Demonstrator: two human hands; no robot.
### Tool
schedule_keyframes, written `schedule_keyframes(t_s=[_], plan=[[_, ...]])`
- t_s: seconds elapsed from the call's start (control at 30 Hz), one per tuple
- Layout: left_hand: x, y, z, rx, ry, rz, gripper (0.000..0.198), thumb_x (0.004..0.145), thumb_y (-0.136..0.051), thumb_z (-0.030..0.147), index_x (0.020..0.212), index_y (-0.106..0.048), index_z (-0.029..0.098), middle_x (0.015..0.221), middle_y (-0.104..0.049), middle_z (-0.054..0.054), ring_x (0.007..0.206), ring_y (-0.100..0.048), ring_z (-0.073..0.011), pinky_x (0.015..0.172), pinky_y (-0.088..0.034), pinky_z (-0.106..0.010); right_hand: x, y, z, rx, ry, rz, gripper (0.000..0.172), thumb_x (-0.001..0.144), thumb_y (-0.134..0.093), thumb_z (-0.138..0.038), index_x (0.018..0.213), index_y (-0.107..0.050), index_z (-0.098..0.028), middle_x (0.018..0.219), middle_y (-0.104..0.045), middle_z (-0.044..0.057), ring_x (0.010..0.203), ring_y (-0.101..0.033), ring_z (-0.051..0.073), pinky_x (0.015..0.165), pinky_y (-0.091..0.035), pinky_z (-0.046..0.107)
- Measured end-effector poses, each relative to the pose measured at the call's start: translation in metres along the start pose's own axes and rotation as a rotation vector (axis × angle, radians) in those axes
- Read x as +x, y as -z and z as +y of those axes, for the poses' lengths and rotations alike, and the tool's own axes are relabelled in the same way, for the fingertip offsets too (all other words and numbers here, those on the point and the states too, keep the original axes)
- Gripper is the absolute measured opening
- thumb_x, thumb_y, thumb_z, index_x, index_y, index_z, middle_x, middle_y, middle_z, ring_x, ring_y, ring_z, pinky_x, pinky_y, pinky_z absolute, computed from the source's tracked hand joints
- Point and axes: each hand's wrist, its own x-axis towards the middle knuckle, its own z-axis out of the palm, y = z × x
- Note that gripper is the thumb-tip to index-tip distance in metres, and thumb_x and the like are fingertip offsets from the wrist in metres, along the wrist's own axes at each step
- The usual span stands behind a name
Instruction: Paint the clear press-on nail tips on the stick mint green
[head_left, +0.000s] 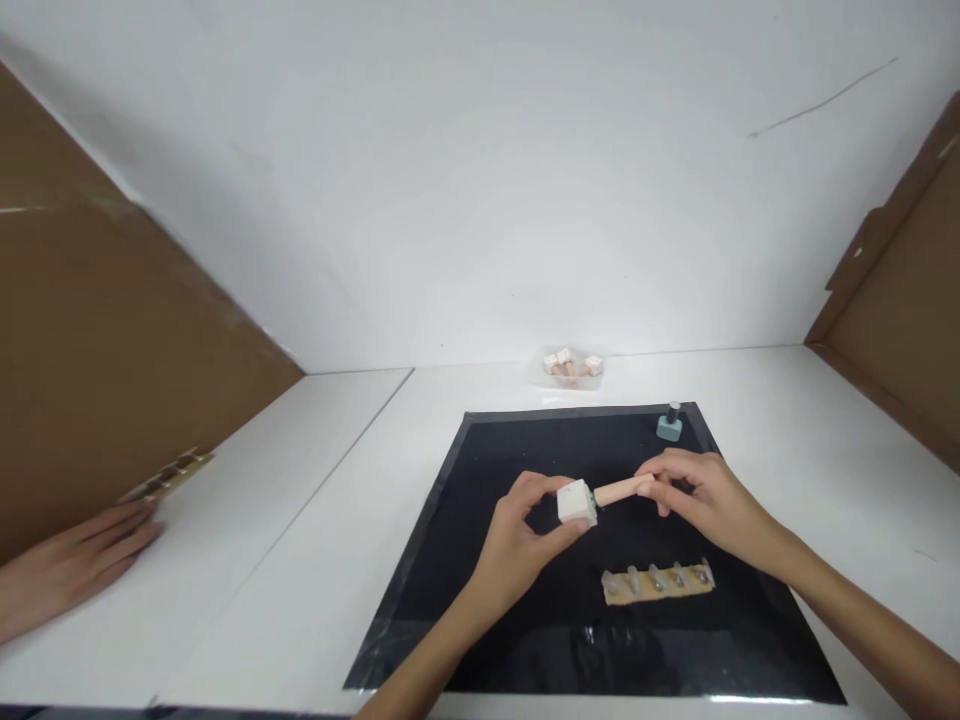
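Note:
Above the black mat point(517, 600), my left hand point(521, 535) grips a white block point(576, 503) between thumb and fingers. A pinkish rod-like piece point(619, 490) extends from the block's right side, with a bit of green where they meet. My right hand point(694, 495) pinches the far end of that piece. Nearer the front lies a tan strip point(660, 585) with several clear, rounded pieces along it. A light blue bottle with a dark and silver cap point(669, 427) stands at the mat's back right corner.
Behind the mat, a clear tray point(566, 382) holds several white blocks with pinkish parts. At the far left, another person's hand point(82, 560) rests beside a similar strip point(176, 475). Brown cardboard panels point(112, 330) flank both sides, with a white wall behind.

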Motion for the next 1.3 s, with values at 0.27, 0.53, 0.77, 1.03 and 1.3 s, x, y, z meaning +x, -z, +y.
schedule_keyframes(t_s=[0.27,0.53,0.77,1.03,1.3], plan=[[-0.003,0.001,0.004,-0.122,0.145,-0.047,0.026,0.063,-0.067,0.033,0.085,-0.071,0.02,0.08,-0.068,-0.004,0.076,-0.055,-0.0195,0.072,-0.043,-0.033,-0.005,0.004,-0.009,0.034,-0.008,0.031,0.034,0.093,-0.044,-0.038,0.073,-0.065,-0.02,0.065,-0.062,0.003,0.063,-0.056,0.016,0.057,-0.042,0.027],[-0.008,0.003,0.02,-0.061,0.096,-0.054,0.022,0.06,-0.069,0.028,0.081,-0.072,0.022,0.078,-0.065,-0.003,0.073,-0.052,-0.018,0.071,-0.042,-0.033,-0.007,0.003,-0.009,0.005,-0.063,-0.004,0.046,0.09,-0.045,-0.043,0.051,-0.046,-0.02,0.049,-0.043,-0.003,0.046,-0.042,0.011,0.047,-0.03,0.025],[-0.011,0.003,0.022,-0.041,0.028,-0.059,0.021,0.062,-0.071,0.029,0.083,-0.072,0.022,0.077,-0.063,-0.002,0.073,-0.055,-0.018,0.071,-0.044,-0.032,-0.012,0.006,-0.006,0.163,-0.154,-0.071,0.053,0.091,-0.037,-0.057,0.063,-0.059,-0.018,0.05,-0.047,-0.002,0.045,-0.043,0.011,0.048,-0.036,0.026],[-0.001,0.0,0.022,-0.012,-0.013,-0.047,0.022,0.063,-0.072,0.031,0.084,-0.072,0.023,0.077,-0.064,-0.002,0.073,-0.056,-0.0181,0.069,-0.047,-0.031,-0.014,0.012,-0.005,0.168,-0.101,-0.079,0.035,0.094,-0.039,-0.046,0.08,-0.059,-0.02,0.062,-0.056,0.0,0.052,-0.054,0.013,0.053,-0.044,0.026],[0.01,-0.003,0.024,-0.039,-0.007,-0.085,0.023,0.062,-0.074,0.027,0.084,-0.072,0.023,0.079,-0.061,-0.001,0.076,-0.057,-0.0179,0.074,-0.047,-0.032,-0.007,0.017,-0.007,-0.037,-0.042,-0.007,0.032,0.094,-0.039,-0.039,0.08,-0.063,-0.022,0.076,-0.066,0.005,0.073,-0.061,0.02,0.066,-0.047,0.032]])
